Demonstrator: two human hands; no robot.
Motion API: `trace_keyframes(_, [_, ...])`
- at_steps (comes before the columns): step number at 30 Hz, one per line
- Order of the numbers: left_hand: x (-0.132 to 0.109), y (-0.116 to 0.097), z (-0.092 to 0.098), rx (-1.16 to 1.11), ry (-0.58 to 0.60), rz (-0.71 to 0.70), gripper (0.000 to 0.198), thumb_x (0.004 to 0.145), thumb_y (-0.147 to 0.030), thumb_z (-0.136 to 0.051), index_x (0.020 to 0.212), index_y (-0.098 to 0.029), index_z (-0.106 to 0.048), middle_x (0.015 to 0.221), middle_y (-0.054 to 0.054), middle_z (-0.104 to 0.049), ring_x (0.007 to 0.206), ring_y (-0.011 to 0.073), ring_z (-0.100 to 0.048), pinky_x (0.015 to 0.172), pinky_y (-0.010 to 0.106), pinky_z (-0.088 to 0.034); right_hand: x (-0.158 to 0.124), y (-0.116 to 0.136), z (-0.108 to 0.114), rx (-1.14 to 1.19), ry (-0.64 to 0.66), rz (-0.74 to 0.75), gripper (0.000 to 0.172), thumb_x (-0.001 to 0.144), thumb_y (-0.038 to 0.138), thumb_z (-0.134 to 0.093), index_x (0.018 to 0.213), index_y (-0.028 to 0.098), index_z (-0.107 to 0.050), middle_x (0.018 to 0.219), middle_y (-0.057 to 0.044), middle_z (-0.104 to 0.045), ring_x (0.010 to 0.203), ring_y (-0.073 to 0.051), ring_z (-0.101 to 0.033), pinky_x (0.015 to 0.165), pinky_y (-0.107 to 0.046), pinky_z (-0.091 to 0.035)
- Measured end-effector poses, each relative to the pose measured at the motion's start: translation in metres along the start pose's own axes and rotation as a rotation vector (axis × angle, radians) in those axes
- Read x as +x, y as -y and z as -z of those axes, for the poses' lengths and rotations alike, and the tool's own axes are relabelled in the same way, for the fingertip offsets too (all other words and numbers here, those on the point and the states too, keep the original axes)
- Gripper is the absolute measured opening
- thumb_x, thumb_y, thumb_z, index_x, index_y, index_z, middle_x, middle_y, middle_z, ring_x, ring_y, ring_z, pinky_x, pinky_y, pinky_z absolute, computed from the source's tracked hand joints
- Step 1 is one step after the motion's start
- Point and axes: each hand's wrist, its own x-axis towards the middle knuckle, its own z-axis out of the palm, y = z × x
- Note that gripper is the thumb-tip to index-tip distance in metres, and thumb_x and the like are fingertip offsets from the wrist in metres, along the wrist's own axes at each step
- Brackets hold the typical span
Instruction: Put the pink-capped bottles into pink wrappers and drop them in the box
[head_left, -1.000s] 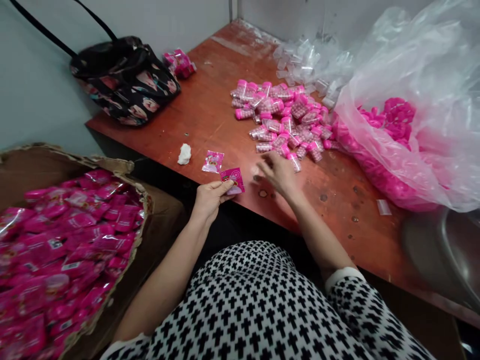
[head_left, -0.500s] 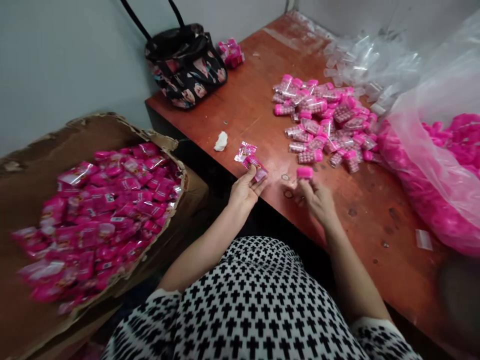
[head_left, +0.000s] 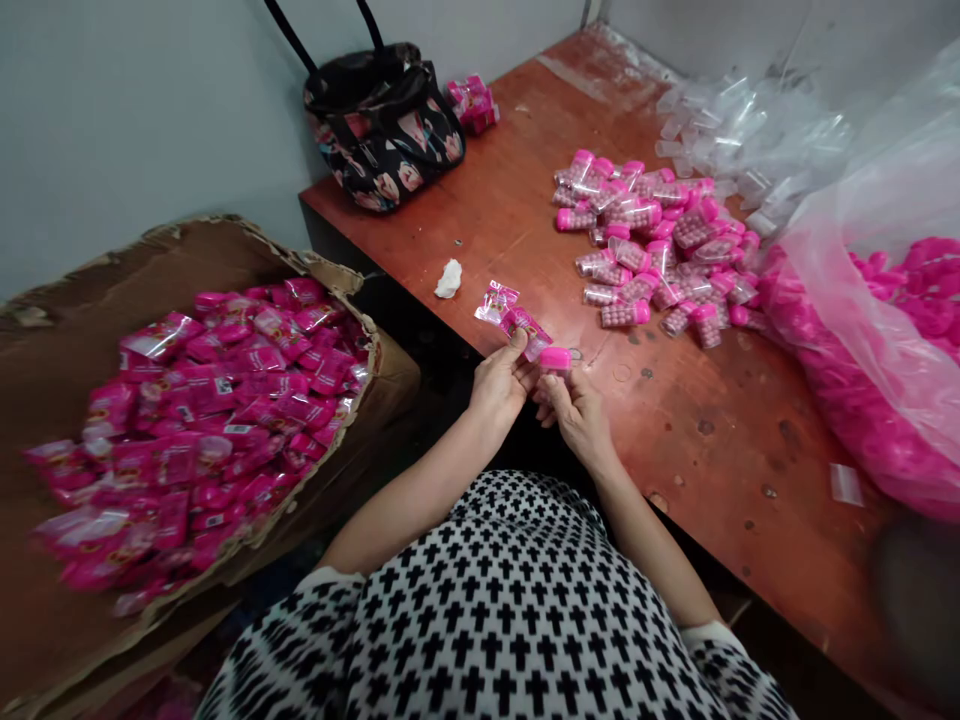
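Between its thumb and fingers my left hand [head_left: 501, 378] pinches a pink printed wrapper [head_left: 527, 330] over the table's front edge. Another printed wrapper [head_left: 496, 302] lies on the table just beyond it. My right hand [head_left: 576, 410] is closed around a small bottle whose pink cap [head_left: 555, 359] points up; the fingers cover most of its body. Bottle and wrapper are side by side, close together; whether they touch I cannot tell. Past my hands lies a heap of pink-capped clear bottles [head_left: 637, 215] filled with small pink balls.
An open cardboard box [head_left: 300, 275] full of pink packets [head_left: 217, 400] stands at left. On the table [head_left: 517, 190] are a flowered bag [head_left: 386, 140], a white scrap [head_left: 448, 279], clear empty tubes [head_left: 750, 140] and a plastic sack of pink caps [head_left: 847, 370].
My right hand has moved left with the pink-capped bottle, from over the table to beside my left hand. The left hand keeps its hold on the wrapper.
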Motion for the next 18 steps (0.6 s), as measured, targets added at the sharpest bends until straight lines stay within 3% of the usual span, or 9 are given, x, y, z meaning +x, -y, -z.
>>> trace_keyframes(5, [-0.0042,0.0007,0.0005,0.131,0.083,-0.01,0.03,0.062,-0.033,-0.081,0.069,-0.013,-0.059,0.058,-0.001,-0.06,0.047,0.0085,-0.056,0.044,0.02,-0.044,0.0014,-0.0011,-0.0022,0.02,0.01,-0.018,0.031,0.085,0.051,-0.051,0.081,0.021,-0.052,0.051,0.006,-0.056,0.039,-0.008,-0.053,0.036,-0.017,-0.044])
trace_keyframes(10, [-0.0097,-0.0046,-0.0015,0.346,0.229,-0.046,0.041,0.06,-0.047,-0.079,0.064,-0.014,-0.056,0.048,-0.002,-0.053,0.036,0.0081,-0.046,0.032,0.02,-0.031,0.0059,-0.0035,-0.0018,0.227,0.12,-0.084,0.033,0.081,0.053,-0.055,0.082,0.02,-0.053,0.062,0.004,-0.061,0.043,-0.008,-0.056,0.038,-0.019,-0.047])
trace_keyframes(13, [-0.0101,-0.0072,-0.0021,0.402,0.302,-0.076,0.04,0.057,-0.044,-0.081,0.069,-0.013,-0.059,0.053,-0.001,-0.056,0.039,0.009,-0.05,0.035,0.02,-0.036,0.0063,-0.0072,-0.0023,0.188,0.049,-0.038,0.032,0.083,0.052,-0.054,0.081,0.02,-0.053,0.062,0.004,-0.061,0.044,-0.008,-0.056,0.039,-0.018,-0.047])
trace_keyframes(18, [-0.0074,-0.0056,0.0011,0.465,0.317,-0.095,0.034,0.056,-0.037,-0.083,0.066,-0.013,-0.06,0.053,-0.001,-0.057,0.039,0.0085,-0.05,0.036,0.02,-0.038,0.0054,-0.0093,-0.0014,-0.015,-0.053,0.084,0.028,0.086,0.048,-0.052,0.08,0.021,-0.054,0.057,0.005,-0.057,0.045,-0.007,-0.055,0.043,-0.018,-0.047])
